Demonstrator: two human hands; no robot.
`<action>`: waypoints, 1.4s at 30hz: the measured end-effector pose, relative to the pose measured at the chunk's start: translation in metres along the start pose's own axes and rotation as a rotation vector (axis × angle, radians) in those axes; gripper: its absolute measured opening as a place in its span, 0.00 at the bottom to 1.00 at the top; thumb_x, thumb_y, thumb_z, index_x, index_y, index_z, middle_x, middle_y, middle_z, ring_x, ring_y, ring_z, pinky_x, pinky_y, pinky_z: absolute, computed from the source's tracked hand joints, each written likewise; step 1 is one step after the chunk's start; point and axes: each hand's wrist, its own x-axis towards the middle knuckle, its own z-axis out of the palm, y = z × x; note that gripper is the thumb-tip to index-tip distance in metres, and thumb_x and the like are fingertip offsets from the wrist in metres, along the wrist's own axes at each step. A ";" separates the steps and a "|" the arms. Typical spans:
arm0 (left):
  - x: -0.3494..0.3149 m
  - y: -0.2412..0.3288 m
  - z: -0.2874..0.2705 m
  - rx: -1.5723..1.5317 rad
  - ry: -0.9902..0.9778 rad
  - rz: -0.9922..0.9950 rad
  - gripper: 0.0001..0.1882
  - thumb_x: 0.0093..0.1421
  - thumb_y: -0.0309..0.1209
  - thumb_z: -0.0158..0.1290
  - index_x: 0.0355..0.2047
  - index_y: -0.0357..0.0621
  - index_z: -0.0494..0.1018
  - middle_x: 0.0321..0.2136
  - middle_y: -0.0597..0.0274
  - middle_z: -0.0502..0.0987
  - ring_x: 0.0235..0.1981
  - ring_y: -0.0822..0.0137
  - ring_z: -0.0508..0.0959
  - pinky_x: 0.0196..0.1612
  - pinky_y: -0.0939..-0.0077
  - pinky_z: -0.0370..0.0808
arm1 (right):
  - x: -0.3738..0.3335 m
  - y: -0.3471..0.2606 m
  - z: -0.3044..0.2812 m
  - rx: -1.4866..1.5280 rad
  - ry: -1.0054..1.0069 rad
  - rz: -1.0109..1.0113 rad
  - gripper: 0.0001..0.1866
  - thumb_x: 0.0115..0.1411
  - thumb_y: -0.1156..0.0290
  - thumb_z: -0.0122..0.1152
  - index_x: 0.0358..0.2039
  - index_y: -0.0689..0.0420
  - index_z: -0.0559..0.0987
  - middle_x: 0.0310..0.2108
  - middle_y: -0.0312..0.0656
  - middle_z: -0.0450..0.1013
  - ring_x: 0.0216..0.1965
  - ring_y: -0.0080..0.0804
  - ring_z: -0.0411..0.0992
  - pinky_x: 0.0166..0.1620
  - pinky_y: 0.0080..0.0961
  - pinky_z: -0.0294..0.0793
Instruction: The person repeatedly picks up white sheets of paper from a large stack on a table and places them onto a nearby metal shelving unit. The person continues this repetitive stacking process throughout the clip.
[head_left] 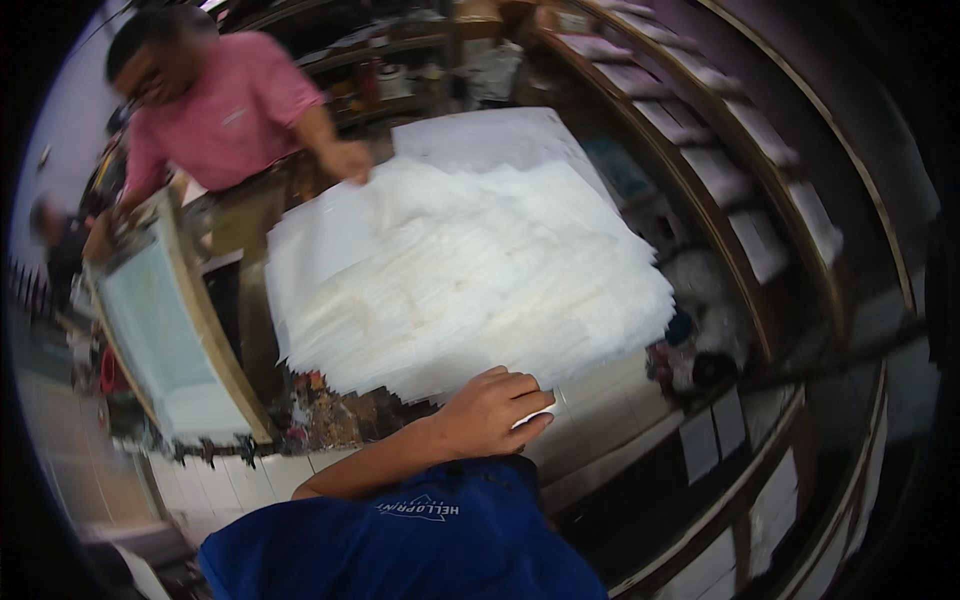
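Observation:
My left hand (490,412) crosses in front of my body at the near edge of a broad, fanned-out pile of white sheets (470,270). Its fingers are curled toward the thumb, and a small white bit shows between them, too little to name. My right hand is out of the picture. At the far left of the pile, a co-worker's hand (347,161) is by the sheets' edge. The co-worker's other hand (100,240) is at a wooden-framed screen (165,320) with a pale mesh, which stands tilted up on the left.
The co-worker in a pink shirt (225,110) stands across the table at the far left. Long racks (690,160) holding white sheets run along the right. A cluttered shelf (385,85) stands behind. Small clamps (248,450) hang along the screen's near edge.

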 end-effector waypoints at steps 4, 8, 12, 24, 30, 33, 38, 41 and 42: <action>0.012 -0.013 -0.029 0.167 0.240 -0.116 0.09 0.50 0.28 0.61 0.33 0.41 0.77 0.29 0.58 0.76 0.31 0.59 0.76 0.35 0.67 0.71 | 0.049 -0.024 -0.046 -0.081 -0.108 0.042 0.16 0.61 0.65 0.53 0.39 0.67 0.77 0.33 0.52 0.76 0.35 0.41 0.76 0.39 0.37 0.74; 0.058 -0.062 -0.073 0.439 0.408 -0.226 0.10 0.52 0.28 0.59 0.34 0.39 0.75 0.30 0.53 0.75 0.35 0.53 0.75 0.39 0.64 0.70 | 0.119 -0.038 -0.098 -0.087 -0.045 -0.004 0.17 0.61 0.65 0.52 0.41 0.68 0.77 0.35 0.53 0.76 0.37 0.43 0.76 0.41 0.38 0.73; 0.122 -0.146 -0.074 0.587 0.210 -0.285 0.12 0.56 0.34 0.55 0.35 0.37 0.76 0.32 0.52 0.76 0.38 0.52 0.75 0.43 0.62 0.71 | 0.174 -0.070 -0.143 0.124 0.128 -0.085 0.16 0.63 0.67 0.50 0.46 0.66 0.73 0.25 0.44 0.73 0.20 0.29 0.72 0.22 0.24 0.70; 0.246 -0.317 -0.011 0.621 -0.507 -0.756 0.23 0.59 0.41 0.43 0.50 0.44 0.73 0.51 0.51 0.74 0.54 0.55 0.73 0.55 0.57 0.68 | 0.108 -0.030 -0.097 0.129 0.259 -0.048 0.15 0.62 0.67 0.51 0.35 0.69 0.77 0.24 0.44 0.73 0.27 0.30 0.72 0.34 0.28 0.73; 0.258 -0.372 0.002 0.680 -0.626 -0.806 0.24 0.56 0.39 0.46 0.51 0.44 0.73 0.52 0.53 0.74 0.54 0.55 0.73 0.54 0.57 0.71 | 0.019 -0.007 -0.061 0.406 0.077 0.249 0.14 0.61 0.67 0.53 0.29 0.67 0.77 0.22 0.43 0.74 0.23 0.30 0.72 0.28 0.29 0.71; 0.265 -0.375 0.013 0.665 -0.571 -0.775 0.24 0.53 0.37 0.48 0.49 0.43 0.74 0.51 0.50 0.74 0.53 0.54 0.73 0.54 0.57 0.71 | -0.007 0.008 -0.027 0.400 0.140 0.217 0.11 0.61 0.70 0.51 0.31 0.65 0.77 0.22 0.43 0.74 0.23 0.33 0.73 0.27 0.31 0.73; 0.245 -0.477 0.022 0.710 -0.540 -0.433 0.23 0.45 0.39 0.55 0.39 0.35 0.76 0.40 0.40 0.77 0.45 0.45 0.76 0.50 0.57 0.72 | -0.014 0.072 0.015 1.221 0.114 0.281 0.09 0.62 0.72 0.51 0.38 0.63 0.76 0.24 0.47 0.74 0.23 0.36 0.74 0.27 0.34 0.75; 0.246 -0.541 0.017 0.750 -0.475 -0.276 0.24 0.46 0.39 0.56 0.38 0.32 0.74 0.40 0.38 0.76 0.44 0.44 0.75 0.50 0.55 0.71 | -0.024 -0.013 0.008 0.320 0.435 0.293 0.16 0.64 0.62 0.53 0.42 0.63 0.77 0.29 0.46 0.76 0.27 0.34 0.75 0.30 0.30 0.75; 0.245 -0.582 -0.021 0.962 -0.398 -0.263 0.25 0.49 0.32 0.54 0.48 0.32 0.71 0.45 0.38 0.75 0.48 0.45 0.74 0.53 0.58 0.71 | 0.000 -0.039 -0.014 0.376 0.356 0.181 0.18 0.64 0.59 0.52 0.43 0.62 0.77 0.33 0.47 0.77 0.31 0.34 0.75 0.35 0.30 0.75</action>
